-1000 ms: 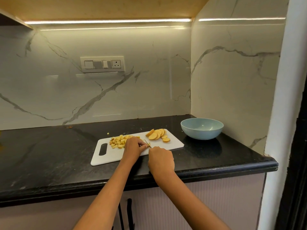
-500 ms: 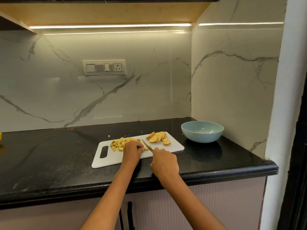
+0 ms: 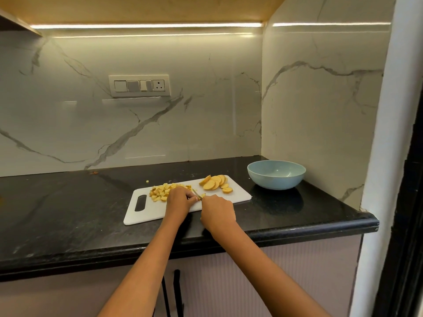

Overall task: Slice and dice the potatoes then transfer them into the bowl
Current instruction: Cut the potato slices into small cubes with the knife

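My right hand [image 3: 218, 208] grips the knife [image 3: 196, 194], blade angled up-left; my left hand [image 3: 179, 199] curls, pinning a potato piece [image 3: 203, 195].

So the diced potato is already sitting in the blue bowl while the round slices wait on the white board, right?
Not quite. In the head view the blue bowl holds no potato; the diced potato lies on the white board, left of the round slices.

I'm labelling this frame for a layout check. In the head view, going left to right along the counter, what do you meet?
Cutting board handle slot → diced potato pile → left hand → right hand holding the knife → bowl.
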A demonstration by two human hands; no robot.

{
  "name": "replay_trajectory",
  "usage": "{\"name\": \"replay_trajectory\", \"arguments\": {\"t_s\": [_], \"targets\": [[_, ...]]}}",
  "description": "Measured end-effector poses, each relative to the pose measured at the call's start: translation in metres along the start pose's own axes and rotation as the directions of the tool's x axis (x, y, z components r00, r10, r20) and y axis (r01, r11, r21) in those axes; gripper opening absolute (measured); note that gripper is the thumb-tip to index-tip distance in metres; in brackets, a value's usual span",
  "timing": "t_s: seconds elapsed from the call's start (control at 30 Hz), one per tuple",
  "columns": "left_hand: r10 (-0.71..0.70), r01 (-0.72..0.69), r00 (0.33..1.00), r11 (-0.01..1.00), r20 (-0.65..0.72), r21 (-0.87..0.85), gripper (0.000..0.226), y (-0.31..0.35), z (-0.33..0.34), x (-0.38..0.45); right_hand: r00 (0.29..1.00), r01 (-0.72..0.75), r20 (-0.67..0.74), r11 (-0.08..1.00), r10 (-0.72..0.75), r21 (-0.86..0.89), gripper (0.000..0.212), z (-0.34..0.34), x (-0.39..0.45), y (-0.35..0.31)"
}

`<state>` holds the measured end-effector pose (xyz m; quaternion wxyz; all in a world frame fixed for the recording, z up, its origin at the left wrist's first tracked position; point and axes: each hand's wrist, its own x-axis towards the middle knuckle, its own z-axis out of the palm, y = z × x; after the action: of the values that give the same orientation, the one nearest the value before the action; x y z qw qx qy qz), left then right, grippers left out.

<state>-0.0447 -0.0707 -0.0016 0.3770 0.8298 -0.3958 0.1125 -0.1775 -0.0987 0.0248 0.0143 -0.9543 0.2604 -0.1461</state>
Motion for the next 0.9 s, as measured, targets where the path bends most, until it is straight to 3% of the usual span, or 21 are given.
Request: {"name": "replay_trajectory", "arguments": {"t_s": [0.27,0.47,0.6,0.73,0.9], "targets": [[0.002,-0.002,1.0,1.0,-0.03,-0.024,0.012,-0.002,0.002,-0.001,0.997,0.003,-0.072,0.999,-0.007,-0.051,0.026,0.01,-0.002,0.004],[0.013,-0.015,0.999,0.999,-0.049,-0.038,0.012,0.0,0.004,-0.001,0.977,-0.125,-0.153,0.981,0.147,0.146,0.032,0.015,0.001,0.024],[0.031,-0.032,0.998,0.999,-0.048,-0.019,0.015,-0.002,0.008,0.004,0.966,-0.117,-0.205,0.973,0.158,0.198,0.033,0.021,0.018,0.032],[0.153,-0.153,0.987,0.988,0.052,-0.015,0.024,-0.002,0.012,0.014,0.966,-0.085,-0.218,0.968,0.138,0.235,0.03,0.024,0.04,0.036],[0.261,-0.272,0.946,0.961,0.193,0.037,0.015,-0.007,0.008,0.029,0.954,-0.002,-0.292,0.979,0.062,0.203,0.032,0.025,0.067,0.037]]}}
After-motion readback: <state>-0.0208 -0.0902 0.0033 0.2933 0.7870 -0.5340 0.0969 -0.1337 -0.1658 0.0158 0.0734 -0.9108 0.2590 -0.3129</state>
